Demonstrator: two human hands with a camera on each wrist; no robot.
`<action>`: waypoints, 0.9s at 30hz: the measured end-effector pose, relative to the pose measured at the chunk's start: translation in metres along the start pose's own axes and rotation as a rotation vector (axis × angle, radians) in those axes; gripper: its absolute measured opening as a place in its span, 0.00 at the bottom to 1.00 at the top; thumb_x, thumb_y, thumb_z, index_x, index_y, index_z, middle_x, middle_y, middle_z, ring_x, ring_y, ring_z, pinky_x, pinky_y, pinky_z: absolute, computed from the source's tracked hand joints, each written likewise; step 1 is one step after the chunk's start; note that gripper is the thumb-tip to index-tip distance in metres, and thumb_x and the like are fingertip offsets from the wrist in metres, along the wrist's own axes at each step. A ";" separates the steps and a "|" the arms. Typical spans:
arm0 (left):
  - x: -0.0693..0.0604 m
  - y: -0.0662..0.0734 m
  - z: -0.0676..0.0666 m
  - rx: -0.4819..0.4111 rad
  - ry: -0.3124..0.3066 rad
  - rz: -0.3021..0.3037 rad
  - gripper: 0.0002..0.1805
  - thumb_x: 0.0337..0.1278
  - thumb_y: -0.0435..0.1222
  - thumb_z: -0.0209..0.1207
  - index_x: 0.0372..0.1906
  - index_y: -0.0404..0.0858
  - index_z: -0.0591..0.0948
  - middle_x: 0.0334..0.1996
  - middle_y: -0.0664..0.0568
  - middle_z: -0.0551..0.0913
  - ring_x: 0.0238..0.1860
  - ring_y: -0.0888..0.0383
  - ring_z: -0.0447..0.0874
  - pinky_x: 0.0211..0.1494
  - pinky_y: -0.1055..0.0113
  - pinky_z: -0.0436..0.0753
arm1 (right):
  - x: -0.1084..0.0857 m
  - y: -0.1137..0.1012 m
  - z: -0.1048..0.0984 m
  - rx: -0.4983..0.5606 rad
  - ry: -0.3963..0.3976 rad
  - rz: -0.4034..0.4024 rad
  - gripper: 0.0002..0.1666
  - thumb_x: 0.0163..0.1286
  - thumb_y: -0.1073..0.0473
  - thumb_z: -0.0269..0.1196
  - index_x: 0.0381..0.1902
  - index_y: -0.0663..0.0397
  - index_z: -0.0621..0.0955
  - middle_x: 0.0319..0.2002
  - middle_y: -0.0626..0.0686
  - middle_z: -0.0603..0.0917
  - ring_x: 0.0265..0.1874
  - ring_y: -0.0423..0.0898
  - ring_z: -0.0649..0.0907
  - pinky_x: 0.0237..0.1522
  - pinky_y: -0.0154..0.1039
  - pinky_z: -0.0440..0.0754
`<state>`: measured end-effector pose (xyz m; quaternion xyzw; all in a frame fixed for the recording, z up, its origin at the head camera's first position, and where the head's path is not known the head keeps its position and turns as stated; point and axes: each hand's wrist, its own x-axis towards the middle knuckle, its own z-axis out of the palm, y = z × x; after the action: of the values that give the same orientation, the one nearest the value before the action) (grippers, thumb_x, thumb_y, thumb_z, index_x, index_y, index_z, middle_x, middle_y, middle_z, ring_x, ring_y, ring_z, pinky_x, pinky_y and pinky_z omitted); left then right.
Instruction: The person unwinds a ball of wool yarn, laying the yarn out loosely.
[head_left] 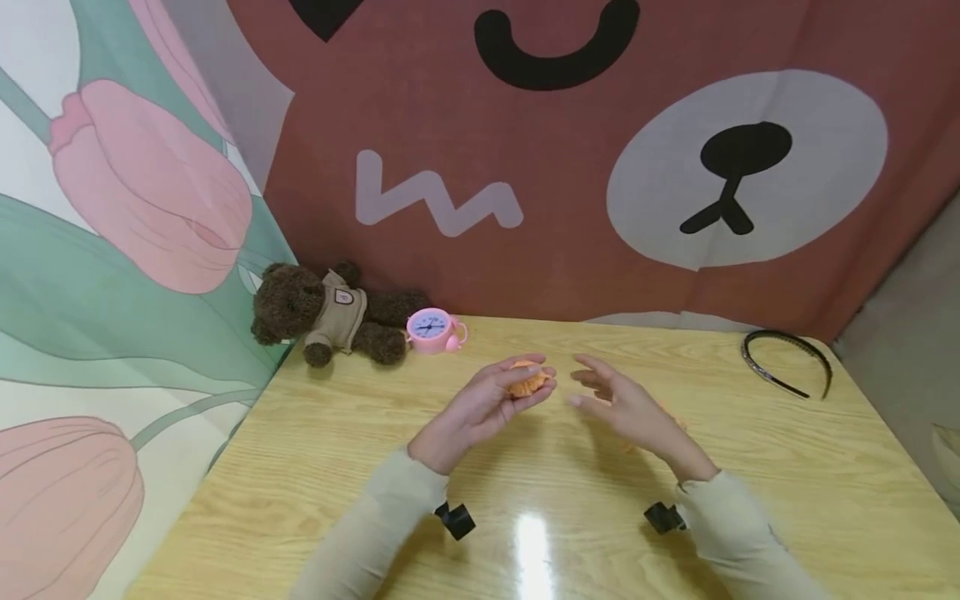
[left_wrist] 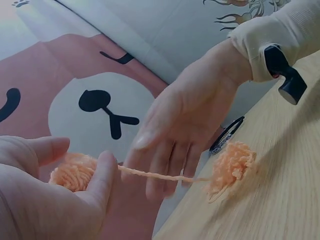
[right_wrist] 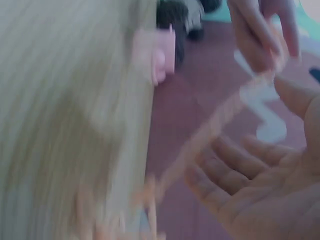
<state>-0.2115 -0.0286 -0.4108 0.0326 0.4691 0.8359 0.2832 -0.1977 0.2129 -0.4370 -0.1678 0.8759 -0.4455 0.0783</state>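
The yarn ball [head_left: 527, 384] is held above the table [head_left: 285, 467] in the curled left hand [head_left: 483, 408], while nothing is gripped by the spread right hand [head_left: 632, 410], and, judged light, soft and squashable, it is best pinched round its sides, clear of the strand [left_wrist: 155, 175].

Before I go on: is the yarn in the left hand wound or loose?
Wound: the left hand holds a compact, ridged bundle; a strand runs to the loose pile.

Orange yarn ball [left_wrist: 74, 179]; pink clock [head_left: 430, 328]; brown teddy [head_left: 291, 302]; yellow wood-grained table [head_left: 330, 446].
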 end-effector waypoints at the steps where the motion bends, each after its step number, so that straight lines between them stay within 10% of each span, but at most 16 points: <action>1: 0.000 0.000 0.001 0.001 -0.002 0.003 0.26 0.76 0.30 0.52 0.73 0.29 0.64 0.55 0.44 0.78 0.48 0.59 0.87 0.59 0.70 0.86 | 0.003 -0.003 0.005 0.013 -0.034 -0.005 0.36 0.76 0.39 0.58 0.74 0.50 0.69 0.57 0.62 0.83 0.53 0.59 0.83 0.52 0.56 0.86; 7: 0.002 -0.003 -0.007 0.015 0.019 0.008 0.24 0.77 0.31 0.50 0.72 0.32 0.65 0.63 0.38 0.77 0.49 0.57 0.88 0.58 0.68 0.87 | 0.000 -0.009 0.008 0.044 -0.044 -0.029 0.24 0.81 0.44 0.52 0.40 0.53 0.86 0.25 0.59 0.79 0.21 0.45 0.74 0.22 0.36 0.73; 21: 0.000 0.009 -0.037 -0.034 0.117 0.086 0.25 0.80 0.31 0.45 0.75 0.36 0.63 0.71 0.34 0.67 0.53 0.56 0.85 0.63 0.66 0.84 | -0.037 0.022 -0.068 -0.016 0.318 0.064 0.29 0.82 0.40 0.45 0.45 0.54 0.85 0.37 0.52 0.85 0.39 0.44 0.86 0.43 0.30 0.81; 27: 0.002 0.008 -0.038 -0.069 0.145 0.081 0.25 0.78 0.27 0.45 0.75 0.33 0.61 0.73 0.32 0.64 0.52 0.55 0.85 0.56 0.70 0.87 | -0.041 0.037 -0.090 0.129 0.525 0.181 0.29 0.80 0.38 0.46 0.54 0.51 0.84 0.29 0.47 0.80 0.33 0.39 0.83 0.40 0.23 0.81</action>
<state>-0.2287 -0.0600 -0.4259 -0.0187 0.4576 0.8625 0.2153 -0.1933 0.3159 -0.4141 0.0373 0.8474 -0.5199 -0.1011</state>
